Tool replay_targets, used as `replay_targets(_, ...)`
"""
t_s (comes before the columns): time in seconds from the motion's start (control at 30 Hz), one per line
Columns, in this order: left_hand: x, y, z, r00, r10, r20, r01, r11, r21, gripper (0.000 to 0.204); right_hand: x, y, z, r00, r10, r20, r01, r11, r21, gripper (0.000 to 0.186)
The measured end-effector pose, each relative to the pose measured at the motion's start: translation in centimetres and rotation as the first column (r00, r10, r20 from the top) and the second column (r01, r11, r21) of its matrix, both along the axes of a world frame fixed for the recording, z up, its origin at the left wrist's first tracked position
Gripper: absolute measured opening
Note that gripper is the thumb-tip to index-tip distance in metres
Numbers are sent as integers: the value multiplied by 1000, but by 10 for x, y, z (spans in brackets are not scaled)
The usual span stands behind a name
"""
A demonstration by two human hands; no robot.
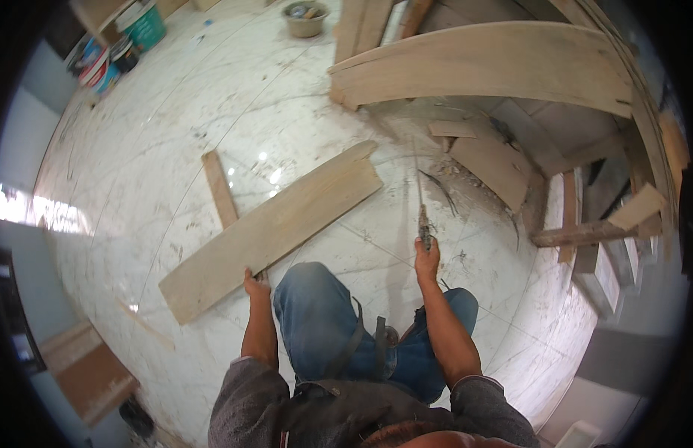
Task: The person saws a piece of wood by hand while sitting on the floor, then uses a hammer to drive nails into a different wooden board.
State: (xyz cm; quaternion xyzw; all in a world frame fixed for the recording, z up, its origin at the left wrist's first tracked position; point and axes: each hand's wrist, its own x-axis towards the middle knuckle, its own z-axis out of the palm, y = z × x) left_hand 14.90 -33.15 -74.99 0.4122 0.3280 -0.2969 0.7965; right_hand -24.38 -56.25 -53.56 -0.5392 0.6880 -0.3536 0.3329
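My left hand [257,281] grips the near edge of a wide wooden plank [275,224], thumb on top and fingers underneath. The plank slants from lower left up to the right, with a ragged, notched far end. In my right hand [428,260] is what looks like a handsaw [422,213], its long thin blade pointing away from me and seen nearly edge-on. My fingers close round its dark handle. The saw is to the right of the plank, apart from it. A narrow wood strip [220,190] extends from beneath the plank's far side.
A wooden frame with a broad curved board [488,63] stands at the far right. Board offcuts [492,168] and debris lie below it. A basin [305,21] and a green bucket [145,28] stand farther off on the dusty, shiny tiled floor [137,149]. My bent knees are close to the plank.
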Motion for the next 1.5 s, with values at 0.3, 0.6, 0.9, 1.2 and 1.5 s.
replay_targets(0.3, 19, -11, 70, 987, -57, 148, 46, 996, 76, 33, -11, 11, -37, 985, -117, 128, 97, 984, 153, 39)
replay_targets(0.6, 45, -8, 79, 981, -107, 164, 82, 984, 156, 31, -7, 3, -36, 932, -74, 355, -17, 969, 247, 44)
replay_targets(0.9, 26, 23, 38, 975, 70, 209, -83, 995, 52, 32, 7, 37, 31, 818, 306, 486, -380, 923, 58, 28)
replay_targets(1.2, 82, 78, 28, 956, 174, 236, -172, 985, -30, 44, 49, 77, 23, 720, 471, 510, -621, 765, 170, 31)
replay_targets(1.5, 45, 28, 14, 939, 337, 66, -309, 913, -267, 53, 46, 70, 32, 732, 522, 439, -635, 755, 161, 30)
